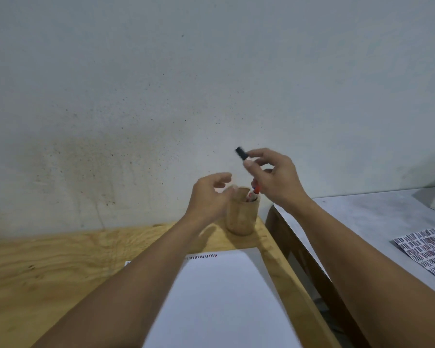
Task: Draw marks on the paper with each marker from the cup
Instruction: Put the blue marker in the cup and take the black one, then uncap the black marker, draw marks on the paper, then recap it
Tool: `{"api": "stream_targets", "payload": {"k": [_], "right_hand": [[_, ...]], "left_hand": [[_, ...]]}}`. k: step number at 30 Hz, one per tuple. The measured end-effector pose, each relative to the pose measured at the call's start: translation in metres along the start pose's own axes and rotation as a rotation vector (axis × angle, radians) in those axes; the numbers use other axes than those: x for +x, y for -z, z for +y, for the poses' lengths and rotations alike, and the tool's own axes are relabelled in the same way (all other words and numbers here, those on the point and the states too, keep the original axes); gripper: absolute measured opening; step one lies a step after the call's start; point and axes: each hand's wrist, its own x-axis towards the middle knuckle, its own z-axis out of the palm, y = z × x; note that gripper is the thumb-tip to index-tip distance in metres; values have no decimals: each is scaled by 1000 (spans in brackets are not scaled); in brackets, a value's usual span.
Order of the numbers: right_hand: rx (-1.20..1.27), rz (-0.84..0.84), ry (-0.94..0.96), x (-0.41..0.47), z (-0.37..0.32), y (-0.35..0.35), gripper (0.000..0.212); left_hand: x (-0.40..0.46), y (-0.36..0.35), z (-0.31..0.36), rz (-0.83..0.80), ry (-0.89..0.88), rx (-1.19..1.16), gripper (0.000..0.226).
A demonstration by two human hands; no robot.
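A wooden cup (241,216) stands near the back right corner of the plywood table (48,267), with a red-capped marker (256,190) sticking out of it. My right hand (274,179) hovers above the cup, pinching a marker whose black end (241,153) points up and to the left. My left hand (209,197) is just left of the cup, fingers curled and apart, holding nothing. A white sheet of paper (224,297) lies in front of the cup, with a row of short red and dark marks (204,256) along its far edge.
A pale wall rises straight behind the table. To the right, across a narrow gap, stands a grey table (362,222) with a sheet covered in marks (422,249). The plywood to the left of the paper is bare.
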Motion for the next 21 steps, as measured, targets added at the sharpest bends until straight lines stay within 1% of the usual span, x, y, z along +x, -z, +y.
{"api": "stream_targets", "payload": {"k": [2,4,5,7,9,12,14,16,18,20,21], "right_hand": [[-92,-118,-52,-7,2,-4,22],[-176,-215,-92,-12,3,-8,19],[-214,-253,-99,-14,3,-10,19],[-247,-315,-108,-16,2,-12,22],[-259,-372,-113,-18,1,-13,24],[-334,-407,-23,-25,5,-19,28],[-402,-390,80,-32,7,-26,28],[-484,-370,223,-39,10,-32,25],[-612,-373,343,-45,11,-33,23],[-689,-322,395,-52,14,-31,20],[-679,-268,361,-56,15,-29,16]], "left_hand": [[2,12,8,45,113,-241,28],[-1,22,11,-1,189,-430,27],[-4,25,9,-38,188,-458,24],[-10,29,4,-99,143,-413,17],[-16,32,-2,-119,106,-345,17],[-20,38,-10,-116,107,-284,13],[-21,42,-14,-123,144,-290,13],[-23,42,-18,-134,198,-325,14],[-24,42,-23,-121,270,-352,9],[-23,50,-33,-67,341,-333,10],[-23,56,-40,-46,355,-299,10]]}}
